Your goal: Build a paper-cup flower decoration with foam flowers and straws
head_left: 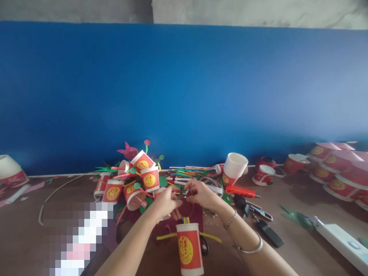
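Observation:
Between my two hands is a dark red paper cut-out (186,208), with narrow upright parts at its top. My left hand (170,200) pinches it from the left, and my right hand (199,194) pinches its upper right part. Just below stands a red and white paper cup (189,249) with a yellow round print. Yellow straw-like strips (211,237) stick out at its sides, and a short yellow pair rises from its top toward the cut-out. Whether that pair touches the cut-out, I cannot tell. Dark red paper (165,227) lies behind the cup.
Decorated paper cups (112,191) are heaped at left. Behind my hands lie colored straws (184,172). A stack of white-rimmed cups (235,168), an orange box cutter (243,191), keys with a black fob (269,232) and a white device (342,243) are to the right. A blue wall panel (184,88) stands behind.

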`<action>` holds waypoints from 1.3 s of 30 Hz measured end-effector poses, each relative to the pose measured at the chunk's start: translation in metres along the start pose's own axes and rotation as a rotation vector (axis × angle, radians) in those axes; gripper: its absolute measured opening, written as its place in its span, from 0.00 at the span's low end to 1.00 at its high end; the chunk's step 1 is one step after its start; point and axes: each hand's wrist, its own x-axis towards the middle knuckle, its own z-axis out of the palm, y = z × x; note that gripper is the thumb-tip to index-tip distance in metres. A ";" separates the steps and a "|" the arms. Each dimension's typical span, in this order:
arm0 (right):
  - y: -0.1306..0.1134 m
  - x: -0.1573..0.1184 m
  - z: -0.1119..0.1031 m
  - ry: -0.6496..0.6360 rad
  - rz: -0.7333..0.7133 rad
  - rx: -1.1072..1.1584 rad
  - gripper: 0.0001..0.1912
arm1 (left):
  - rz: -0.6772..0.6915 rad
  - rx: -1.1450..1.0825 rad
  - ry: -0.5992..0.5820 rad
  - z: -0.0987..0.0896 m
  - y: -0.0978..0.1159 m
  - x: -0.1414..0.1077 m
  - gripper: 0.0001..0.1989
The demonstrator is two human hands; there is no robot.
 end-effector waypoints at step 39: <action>0.003 -0.004 -0.006 0.048 -0.023 -0.737 0.06 | 0.068 0.242 0.089 -0.014 -0.006 0.007 0.02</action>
